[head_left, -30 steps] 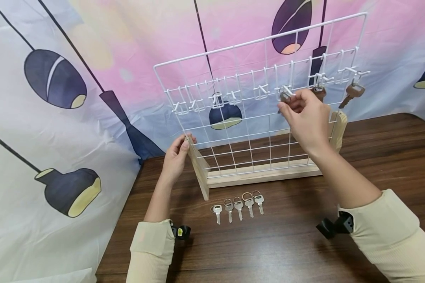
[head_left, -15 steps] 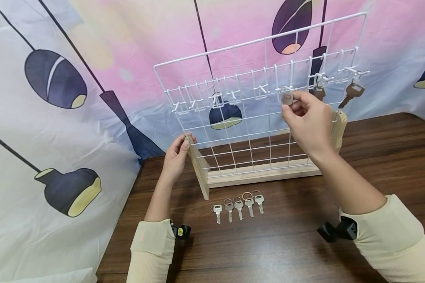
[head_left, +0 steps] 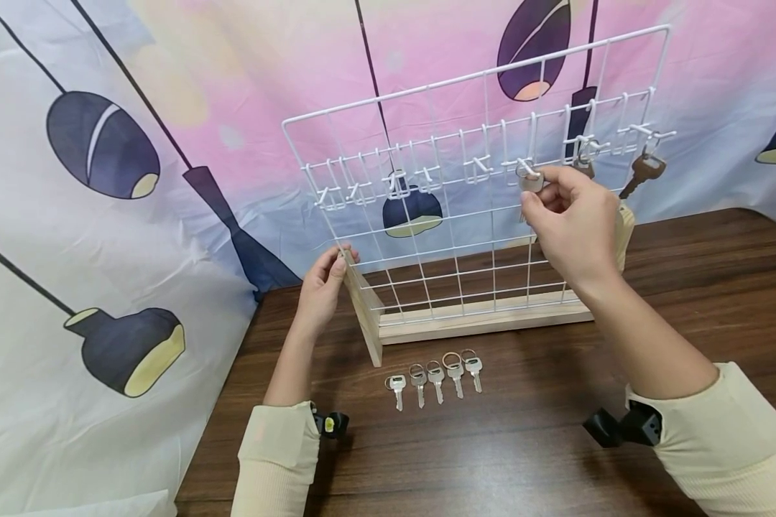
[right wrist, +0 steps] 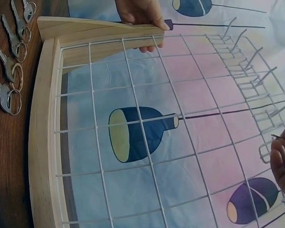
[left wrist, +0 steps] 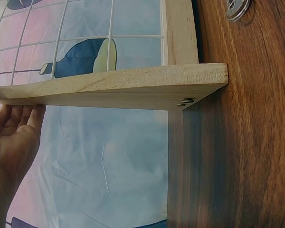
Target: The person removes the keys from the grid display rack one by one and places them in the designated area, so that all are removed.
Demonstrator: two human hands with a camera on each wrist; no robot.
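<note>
A white wire grid rack (head_left: pixel 446 85) with small hooks stands on a wooden base (head_left: pixel 485 327). My left hand (head_left: pixel 320 291) holds the upper end of its left wooden side panel (left wrist: pixel 133 85), thumb on one face and fingers on the other. Up at the hooks, my right hand (head_left: pixel 572 226) pinches a silver key (head_left: pixel 532 182) between thumb and fingertips. The key's ring is at a hook (head_left: pixel 527 168); whether it is fully around the hook I cannot tell. Farther right, a darker key (head_left: pixel 644 169) hangs by its ring, and another key (head_left: pixel 583 166) hangs partly behind my hand.
Several silver keys with rings (head_left: pixel 436 375) lie in a row on the dark wooden table (head_left: pixel 491 445), in front of the rack. More hooks (head_left: pixel 427 177) without keys line the grid's left half. A patterned cloth (head_left: pixel 233 215) stands close behind the rack.
My right hand has shifted slightly right and down, pinching the key, whose head now shows more plainly below the hook. The left hand keeps its place on the side panel.
</note>
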